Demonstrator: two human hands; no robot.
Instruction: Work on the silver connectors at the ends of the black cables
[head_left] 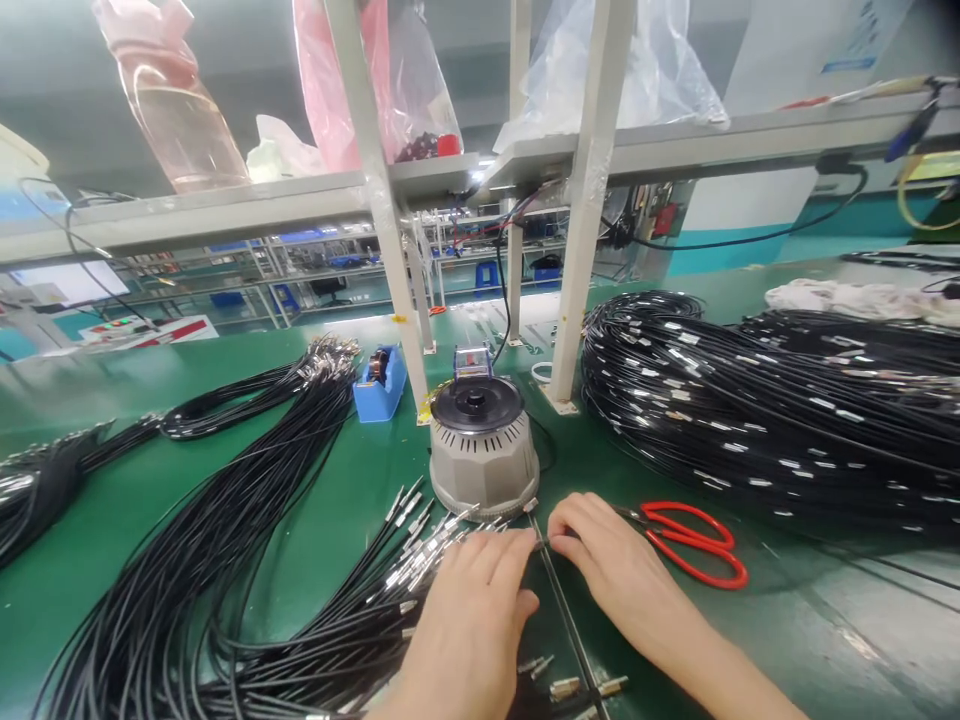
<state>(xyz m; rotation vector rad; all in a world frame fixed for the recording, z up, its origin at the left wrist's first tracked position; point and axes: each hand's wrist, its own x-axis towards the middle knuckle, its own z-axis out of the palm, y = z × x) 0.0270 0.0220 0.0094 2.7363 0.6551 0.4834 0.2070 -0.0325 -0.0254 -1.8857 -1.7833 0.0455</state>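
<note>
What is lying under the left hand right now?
The left hand rests on a fanned bundle of black cables; their metal tips poke out beyond the fingers. What the palm covers is hidden. The right hand pinches one cable alongside.

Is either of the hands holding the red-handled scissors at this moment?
No, the red-handled scissors lie untouched on the green table, just beyond the right hand.

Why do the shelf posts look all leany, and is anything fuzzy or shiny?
Head view: the wide lens tilts the shelf posts and curves the edges; the left hand and right hand are slightly soft; overhead light gleams on the black cables; shadows on the green table are faint.
</note>
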